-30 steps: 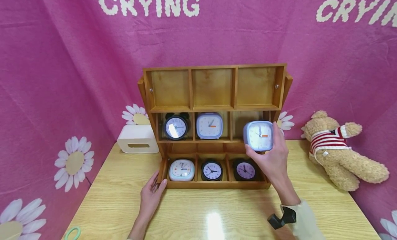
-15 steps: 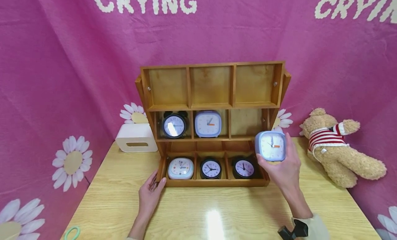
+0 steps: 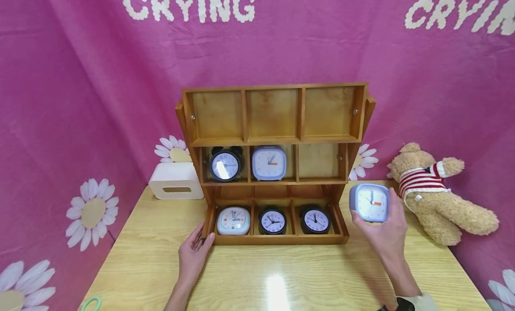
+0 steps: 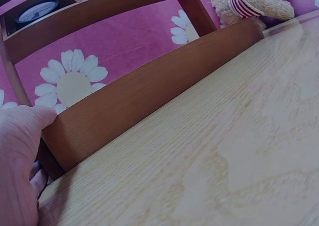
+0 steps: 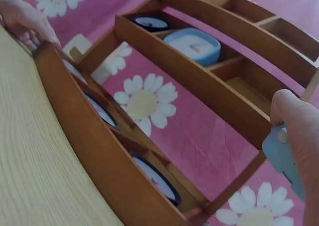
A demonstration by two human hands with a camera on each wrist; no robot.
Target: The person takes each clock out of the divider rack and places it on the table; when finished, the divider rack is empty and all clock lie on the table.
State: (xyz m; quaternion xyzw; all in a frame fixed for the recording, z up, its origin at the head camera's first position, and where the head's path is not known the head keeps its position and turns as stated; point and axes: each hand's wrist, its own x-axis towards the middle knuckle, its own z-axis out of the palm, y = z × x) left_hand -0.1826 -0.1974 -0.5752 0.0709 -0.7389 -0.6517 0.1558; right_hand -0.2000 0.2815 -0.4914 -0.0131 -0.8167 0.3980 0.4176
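Note:
A light-blue square alarm clock (image 3: 370, 203) is gripped between the thumb and fingers of my right hand (image 3: 387, 237), right of the wooden display shelf (image 3: 277, 241). Its face points up toward the head view; in the right wrist view only part of its casing shows. My left hand (image 3: 192, 256) holds the shelf's bottom left corner, thumb on the front edge and fingers round the side. On the middle tier sit a black twin-bell clock (image 3: 225, 165) and another light-blue clock (image 3: 269, 163). The bottom tier holds a white-and-blue clock (image 3: 234, 220) and two round black clocks, left (image 3: 272, 221) and right (image 3: 315, 220).
A white box (image 3: 176, 180) with a slot stands left of the shelf. At the right lies a teddy bear (image 3: 436, 195) in a striped top. A green ring-shaped piece (image 3: 91, 303) shows at the front left of the wooden table (image 3: 237, 275). Pink cloth hangs behind.
My right hand has carried the light-blue clock from in front of the middle tier's right compartment out to the right and lower. The left hand stays at the shelf's corner.

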